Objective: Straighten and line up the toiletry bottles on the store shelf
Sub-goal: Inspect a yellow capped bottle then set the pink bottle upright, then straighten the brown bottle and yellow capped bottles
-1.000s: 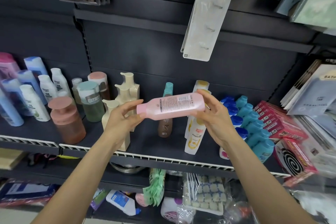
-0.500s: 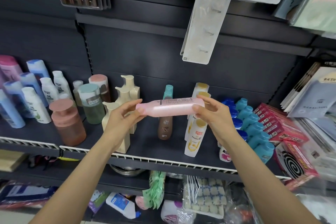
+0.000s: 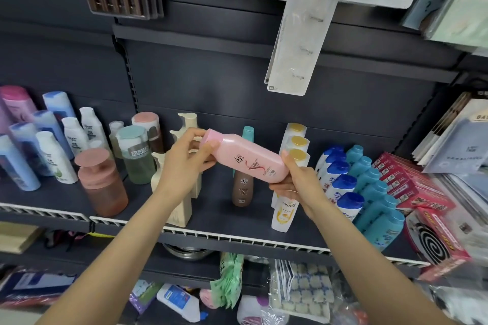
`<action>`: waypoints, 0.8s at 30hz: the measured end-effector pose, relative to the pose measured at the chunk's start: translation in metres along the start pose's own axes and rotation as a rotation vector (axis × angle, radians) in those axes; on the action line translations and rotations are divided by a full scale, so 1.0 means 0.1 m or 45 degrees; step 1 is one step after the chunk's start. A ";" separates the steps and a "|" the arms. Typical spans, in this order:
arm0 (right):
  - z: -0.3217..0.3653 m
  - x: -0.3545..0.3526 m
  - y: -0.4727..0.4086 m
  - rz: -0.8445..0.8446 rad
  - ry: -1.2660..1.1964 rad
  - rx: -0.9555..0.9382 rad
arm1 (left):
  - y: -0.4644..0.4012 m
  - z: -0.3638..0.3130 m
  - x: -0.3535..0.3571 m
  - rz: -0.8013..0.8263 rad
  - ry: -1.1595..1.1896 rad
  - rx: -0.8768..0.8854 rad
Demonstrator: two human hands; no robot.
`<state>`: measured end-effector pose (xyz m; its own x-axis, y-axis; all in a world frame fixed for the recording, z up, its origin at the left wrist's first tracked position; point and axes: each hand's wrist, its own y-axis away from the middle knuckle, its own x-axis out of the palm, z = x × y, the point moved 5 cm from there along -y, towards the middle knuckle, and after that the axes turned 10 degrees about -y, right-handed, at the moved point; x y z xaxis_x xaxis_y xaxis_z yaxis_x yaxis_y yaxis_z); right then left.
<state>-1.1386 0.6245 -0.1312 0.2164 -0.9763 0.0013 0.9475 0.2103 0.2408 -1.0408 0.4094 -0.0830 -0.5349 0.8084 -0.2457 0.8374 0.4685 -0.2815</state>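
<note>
**A:** Hands first, head view's the only one we've got. Left hand is wrapped round the cap end of the pink bottle, thumb lying on the cap. Right hand cups the bottom end, fingers curled under it. So both are gripping the same bottle.

**B:** Where's it sitting though?

**A:** Not sitting at all. It's held in the air in front of the shelf, tilted, cap up-left, base down-right, label with a red swirl facing the camera. Directly behind it stands a brown bottle with a teal-capped bottle further back.

**B:** And the rest of the shelf?

**A:** Just right of the right hand, a row of white bottles with yellow caps running front to back, the front one reading Pantene. Then white bottles with blue caps, then teal bottles. Left of the left hand are cream pump bottles, partly hidden by the arm, and a squat terracotta pump bottle near the front edge.
</note>
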 end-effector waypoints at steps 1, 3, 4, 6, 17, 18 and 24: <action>0.00 0.00 -0.01 -0.023 0.082 -0.021 | -0.02 -0.02 0.02 0.000 -0.015 -0.004; 0.04 -0.04 -0.05 -0.069 0.359 -0.158 | -0.05 -0.07 0.07 0.008 -0.065 0.007; 0.07 -0.07 -0.06 -0.093 0.500 -0.247 | -0.07 -0.09 0.09 0.007 -0.130 0.032; 0.12 -0.13 -0.08 -0.118 0.730 -0.381 | -0.12 -0.11 0.15 0.000 -0.308 0.121; -0.02 -0.25 -0.33 0.134 1.360 -0.362 | -0.33 0.41 0.74 0.345 -0.908 0.254; -0.03 -0.25 -0.35 0.149 1.372 -0.364 | -0.32 0.46 0.79 0.384 -0.928 0.233; -0.06 -0.30 -0.43 0.139 1.335 -0.393 | -0.30 0.67 1.00 0.538 -1.016 0.177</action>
<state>-1.1845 0.6453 -0.1475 0.2572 -0.4543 -0.8529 0.8975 0.4395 0.0366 -1.1266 0.4523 -0.1618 -0.1491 0.3927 -0.9075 0.9878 0.1002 -0.1189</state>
